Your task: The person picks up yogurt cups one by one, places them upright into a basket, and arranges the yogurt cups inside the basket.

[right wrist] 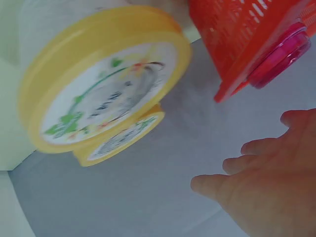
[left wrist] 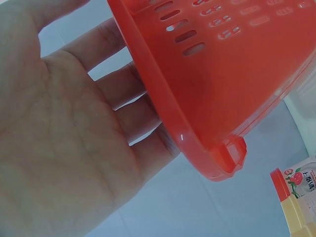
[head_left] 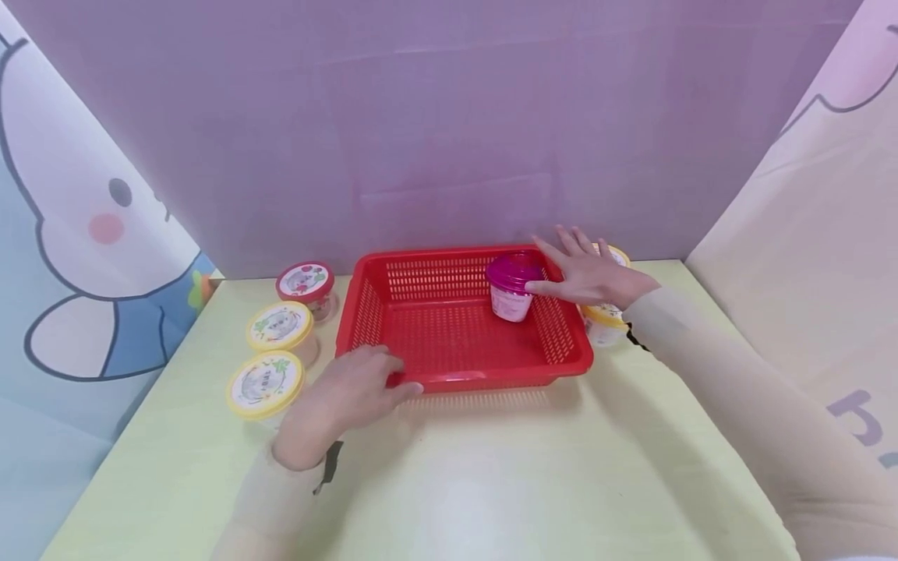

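Observation:
A red slotted plastic basket point(head_left: 449, 335) stands at the back of the table. Inside its right end is a small pale cup point(head_left: 510, 304) with a magenta lid point(head_left: 514, 270), leaning slightly. My left hand point(head_left: 358, 386) is at the basket's front left corner, fingers reaching over the rim; in the left wrist view the rim point(left wrist: 163, 94) hides their tips. With fingers spread, my right hand point(head_left: 589, 273) hovers over the basket's right side, its thumb overlapping the cup's lid in the head view. The right wrist view shows this hand point(right wrist: 276, 173) holding nothing.
Left of the basket stand a red-lidded tub point(head_left: 306, 282) and two yellow-lidded tubs point(head_left: 281, 326). Two more yellow-lidded tubs point(right wrist: 106, 84) stand close on the basket's right, partly behind my right hand. A purple backdrop point(head_left: 449, 140) rises behind, with printed cloth at both sides.

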Demonstrator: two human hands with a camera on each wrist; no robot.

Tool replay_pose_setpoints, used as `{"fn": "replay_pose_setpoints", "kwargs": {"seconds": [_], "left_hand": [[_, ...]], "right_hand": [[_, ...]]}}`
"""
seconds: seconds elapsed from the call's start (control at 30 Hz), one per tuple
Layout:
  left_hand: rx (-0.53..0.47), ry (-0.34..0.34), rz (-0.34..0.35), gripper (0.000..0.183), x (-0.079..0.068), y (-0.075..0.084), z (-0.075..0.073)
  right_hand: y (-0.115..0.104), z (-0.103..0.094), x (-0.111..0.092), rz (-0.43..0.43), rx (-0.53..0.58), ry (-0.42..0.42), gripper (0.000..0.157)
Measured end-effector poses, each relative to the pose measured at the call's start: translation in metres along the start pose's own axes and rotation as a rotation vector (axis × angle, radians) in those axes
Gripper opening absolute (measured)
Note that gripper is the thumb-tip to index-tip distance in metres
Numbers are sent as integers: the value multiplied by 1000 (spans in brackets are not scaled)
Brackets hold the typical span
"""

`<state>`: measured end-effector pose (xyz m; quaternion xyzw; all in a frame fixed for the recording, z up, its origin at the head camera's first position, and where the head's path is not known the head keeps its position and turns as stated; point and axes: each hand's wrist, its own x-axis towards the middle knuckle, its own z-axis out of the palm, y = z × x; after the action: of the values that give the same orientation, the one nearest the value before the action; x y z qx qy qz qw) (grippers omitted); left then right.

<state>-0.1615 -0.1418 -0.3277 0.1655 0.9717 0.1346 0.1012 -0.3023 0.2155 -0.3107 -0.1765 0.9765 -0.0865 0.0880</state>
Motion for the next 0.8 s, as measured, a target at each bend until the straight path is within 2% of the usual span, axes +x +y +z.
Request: {"fn": "replay_pose_setpoints", "kwargs": {"seconds": [0.2,0.43,0.8], "left_hand": [[4,1,1,46,1,0,-1],[2,0,4,47,1,-1,-2],[1,-5,5,47,2,-2,-2]], "right_hand": [[13,1,-10,25,-1,5,100],[26,4,-23,58,46,20,97],[46,12,-32,97,64,23,95]]}}
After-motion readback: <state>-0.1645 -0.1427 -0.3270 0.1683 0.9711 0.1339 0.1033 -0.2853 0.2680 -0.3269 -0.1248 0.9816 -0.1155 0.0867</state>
